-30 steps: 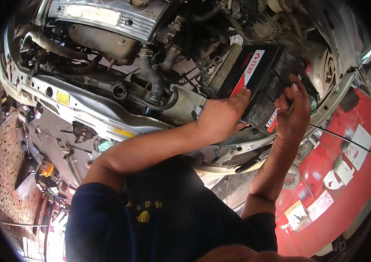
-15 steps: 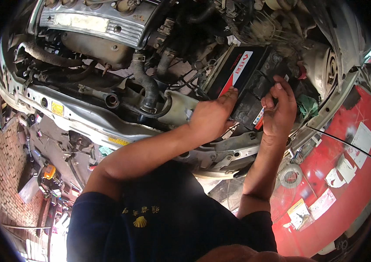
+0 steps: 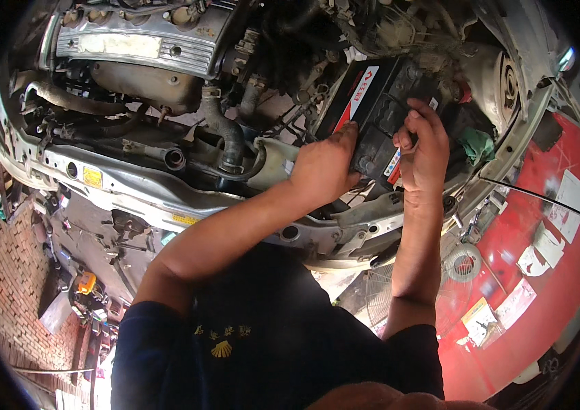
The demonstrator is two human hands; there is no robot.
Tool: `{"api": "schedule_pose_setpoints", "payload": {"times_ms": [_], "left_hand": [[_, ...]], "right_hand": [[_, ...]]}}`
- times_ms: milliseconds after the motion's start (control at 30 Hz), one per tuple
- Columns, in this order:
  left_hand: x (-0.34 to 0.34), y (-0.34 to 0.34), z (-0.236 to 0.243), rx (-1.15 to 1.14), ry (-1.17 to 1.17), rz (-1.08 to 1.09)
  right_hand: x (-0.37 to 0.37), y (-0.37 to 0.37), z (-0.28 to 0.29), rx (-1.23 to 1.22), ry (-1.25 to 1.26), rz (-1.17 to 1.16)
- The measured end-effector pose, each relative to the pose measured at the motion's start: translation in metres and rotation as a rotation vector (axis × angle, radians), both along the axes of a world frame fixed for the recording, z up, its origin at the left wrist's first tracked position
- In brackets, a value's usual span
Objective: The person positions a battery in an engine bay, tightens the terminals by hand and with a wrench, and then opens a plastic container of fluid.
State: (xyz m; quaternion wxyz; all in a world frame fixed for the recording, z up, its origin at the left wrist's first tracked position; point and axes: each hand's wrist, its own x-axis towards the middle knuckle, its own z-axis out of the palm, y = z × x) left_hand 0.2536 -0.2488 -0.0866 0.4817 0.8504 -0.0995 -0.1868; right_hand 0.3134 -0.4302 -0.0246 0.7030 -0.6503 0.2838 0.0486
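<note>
A black car battery (image 3: 374, 130) with a red and white label sits tilted in the front corner of an open engine bay. My left hand (image 3: 325, 169) is closed against its near left edge, fingers curled over the label side and thumb lower down. Over the battery's right side, my right hand (image 3: 424, 143) has its fingers bent around a thin black carry handle (image 3: 399, 104), whose two strands run from the battery top to the fingers. The palm side hides most of the grip.
To the left lies the engine with its silver cover (image 3: 136, 44) and a ribbed hose (image 3: 225, 130). The metal front crossmember (image 3: 133, 191) runs below my forearms. A green cloth (image 3: 476, 145) lies right of the battery. A red car panel (image 3: 508, 321) and a fan (image 3: 463, 263) stand at lower right.
The whole view has shifted slightly, with the engine bay and battery a little higher and farther left in the picture. Both hands keep their places on the battery.
</note>
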Motion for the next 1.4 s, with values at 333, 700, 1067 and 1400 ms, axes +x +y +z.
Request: {"api": "schedule_pose_setpoints", "payload": {"times_ms": [333, 700, 1067, 1400], "left_hand": [[0.003, -0.001, 0.001, -0.014, -0.033, -0.021], [0.016, 0.022, 0.039, -0.173, -0.219, 0.010], [0.074, -0.012, 0.076, -0.363, -0.244, 0.090], [0.173, -0.120, 0.033, -0.085, -0.834, -0.335]], "right_hand": [[-0.002, -0.023, 0.008, -0.010, 0.049, 0.200], [-0.072, 0.036, -0.008, -1.194, -0.309, 0.565], [-0.213, 0.015, 0.048, -0.854, -0.464, 0.521], [-0.244, 0.043, 0.005, -0.632, -0.475, 0.596]]}}
